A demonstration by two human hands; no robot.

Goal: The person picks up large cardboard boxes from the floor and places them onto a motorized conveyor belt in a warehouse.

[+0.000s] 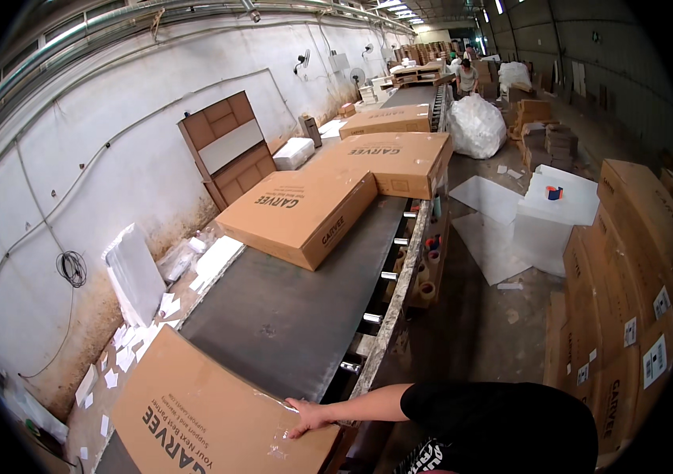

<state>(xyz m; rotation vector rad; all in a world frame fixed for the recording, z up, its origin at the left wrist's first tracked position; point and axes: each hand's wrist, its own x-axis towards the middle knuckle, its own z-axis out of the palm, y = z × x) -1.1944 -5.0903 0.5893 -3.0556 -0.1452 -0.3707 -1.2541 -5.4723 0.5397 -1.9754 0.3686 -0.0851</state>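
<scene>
A large flat brown cardboard box [218, 415] lies at the near left, across the belt of a conveyor [273, 316]. Its lower part runs out of view. My right hand [311, 417] rests on the right end of this box, its fingers spread over the top near the edge. The bare forearm comes in from the right, out of a black short sleeve. My left hand does not show.
Farther along the belt lie more flat boxes: one set askew [297, 209], another touching it [384, 158]. Rollers [372, 318] line the right edge. Stacked cartons [620, 316] stand at right, beside white foam sheets [541, 229]. Paper scraps [123, 347] litter the left floor. People work far off.
</scene>
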